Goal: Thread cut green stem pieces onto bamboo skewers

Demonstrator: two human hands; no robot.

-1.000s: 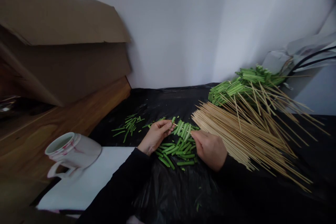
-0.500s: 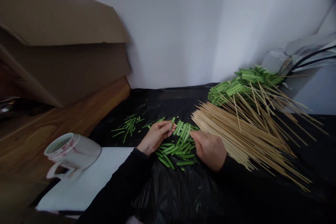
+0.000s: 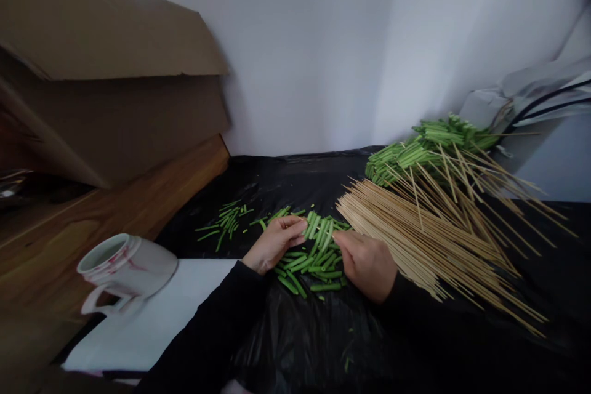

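Left hand (image 3: pixel 276 241) is seen closed, its thumb and fingertips pinched on the left end of a short row of threaded green bean pieces (image 3: pixel 318 229); how far the stick's tip is covered by the fingers cannot be told. By the right hand (image 3: pixel 370 263), which is curled into a loose fist, the other end of the same bamboo skewer (image 3: pixel 335 236) is gripped between thumb and forefinger. The row is thus held between the 2 hands, with the pieces lined up side by side across the stick, just above a heap of loose cut beans (image 3: pixel 318 269). Thinner green scraps (image 3: pixel 228 221) are scattered to the left of the left hand. All of this is spread over a black plastic sheet (image 3: pixel 300 345).

To the right of the right hand, a broad bundle of bare skewers (image 3: pixel 392 228) is laid slantwise, and behind it a pile of green bean lengths (image 3: pixel 406 157) is stacked near the pale wall (image 3: pixel 295 55). At the left, a white mug (image 3: pixel 148 268) marked with reddish streaks is placed beside a flat white sheet (image 3: pixel 198 280), and the far left corner is filled by a cardboard box (image 3: pixel 115 37).
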